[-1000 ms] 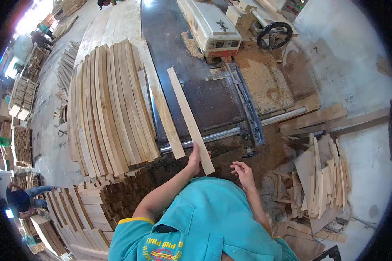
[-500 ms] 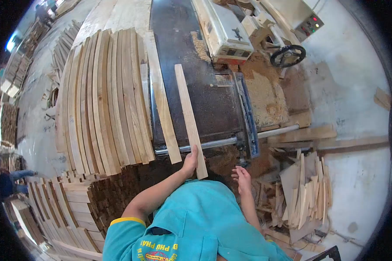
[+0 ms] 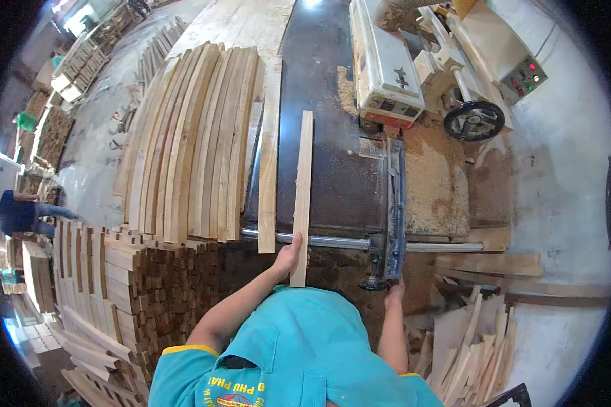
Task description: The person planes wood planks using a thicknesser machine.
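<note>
My left hand (image 3: 289, 258) is closed around the near end of a wooden strip (image 3: 304, 183), thumb on top. The strip points away from me over the dark metal saw table (image 3: 332, 183), its near end close to my apron. To the right, my right hand (image 3: 394, 293) is at the near end of the blue-grey fence (image 3: 395, 203), fingertips right at its edge and partly hidden. The fence sits across a round steel rail (image 3: 339, 241), with a dark knob (image 3: 373, 282) below it. Left of the held strip lies a longer board (image 3: 269, 156).
A row of long boards (image 3: 190, 142) lies at the left, above stacked timber (image 3: 170, 292). At the right stand a machine housing (image 3: 387, 74), a black handwheel (image 3: 474, 121) and a control panel (image 3: 524, 76). Sawdust (image 3: 438, 190) and offcuts (image 3: 478, 353) are nearby. A person (image 3: 20, 211) is far left.
My view has turned, shifting the scene to the right. The strip in my left hand now points straighter ahead. My right hand has come up to the fence's near end.
</note>
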The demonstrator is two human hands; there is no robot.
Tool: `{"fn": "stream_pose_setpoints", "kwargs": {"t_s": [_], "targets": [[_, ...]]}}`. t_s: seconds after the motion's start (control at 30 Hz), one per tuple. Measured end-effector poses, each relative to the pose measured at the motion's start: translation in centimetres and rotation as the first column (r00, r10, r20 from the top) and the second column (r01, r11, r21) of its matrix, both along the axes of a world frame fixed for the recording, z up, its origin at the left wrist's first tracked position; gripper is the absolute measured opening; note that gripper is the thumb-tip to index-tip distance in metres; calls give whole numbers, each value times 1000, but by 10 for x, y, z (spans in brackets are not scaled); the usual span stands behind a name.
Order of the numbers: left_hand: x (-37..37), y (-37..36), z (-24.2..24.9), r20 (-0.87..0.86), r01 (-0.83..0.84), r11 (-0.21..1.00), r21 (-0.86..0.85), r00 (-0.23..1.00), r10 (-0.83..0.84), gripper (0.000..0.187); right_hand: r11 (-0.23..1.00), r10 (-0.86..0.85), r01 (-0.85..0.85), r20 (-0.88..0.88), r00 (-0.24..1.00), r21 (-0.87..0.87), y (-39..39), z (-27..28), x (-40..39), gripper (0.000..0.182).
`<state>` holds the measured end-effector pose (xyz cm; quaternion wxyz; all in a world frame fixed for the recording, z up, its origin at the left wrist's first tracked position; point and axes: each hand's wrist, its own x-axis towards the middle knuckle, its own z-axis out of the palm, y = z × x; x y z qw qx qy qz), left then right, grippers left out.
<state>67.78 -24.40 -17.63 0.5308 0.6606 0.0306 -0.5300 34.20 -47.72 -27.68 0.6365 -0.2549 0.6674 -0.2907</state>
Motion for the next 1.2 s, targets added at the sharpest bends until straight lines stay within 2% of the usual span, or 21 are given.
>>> {"fn": "stream_pose_setpoints", "kwargs": {"t_s": [0.07,0.1,0.13,0.17,0.2,0.27,0.4,0.43,0.47,0.53,0.57,0.63,0.7,0.83,1.0,1.13,1.2], "targets": [[-1,0,5,41,17,999,47,999,-19,86,947,284,-301,-142,948,-117,-2,-39,-13,43],[-2,-1,3,0,-15,999,36,1000,15,85,950,282,-295,-125,951,-102,-2,-44,-16,43],[-3,-3,0,-42,-47,999,24,998,48,85,910,386,-412,-270,882,-44,-2,-49,-18,43],[-5,-5,6,-84,-80,997,12,993,81,85,857,482,-514,-401,779,30,-2,-52,-19,43],[-7,-5,11,-48,-71,997,36,996,72,85,792,565,-599,-512,647,117,-2,-55,-19,43],[-11,-10,15,-40,-84,995,52,996,86,85,634,681,-705,-662,313,318,3,-61,-15,44],[-14,-11,15,-17,-75,996,50,997,76,85,599,727,-736,-599,334,316,10,-64,-17,43],[-15,-13,15,15,-69,996,56,998,68,86,588,737,-747,-585,338,309,-4,-67,9,43],[-17,-14,14,1,-95,994,52,995,95,86,578,746,-759,-572,341,301,2,-71,-17,43],[-18,-13,12,-2,-94,995,36,996,94,86,558,760,-781,-552,345,280,-2,-76,-16,43],[-18,-13,11,-12,-103,995,16,995,104,86,546,766,-794,-543,344,268,-12,-75,10,43],[-18,-15,9,-10,-109,994,30,994,110,86,517,781,-820,-528,334,245,-14,-78,7,43],[-20,-14,8,-11,-121,991,53,993,121,86,480,801,-847,-507,317,229,-40,-72,51,43],[-19,-13,5,5,-106,993,42,994,106,88,408,838,-892,-468,281,195,-22,-91,-8,43],[-22,-17,-4,-19,-132,991,31,991,133,87,312,874,-940,-429,226,139,-25,-106,-2,42],[-27,-22,6,0,-157,985,70,988,157,85,249,901,-964,-386,196,90,-26,-118,-47,42],[-29,-24,7,9,-158,984,85,987,158,85,221,912,-973,-367,184,62,-31,-117,-31,42]]}}
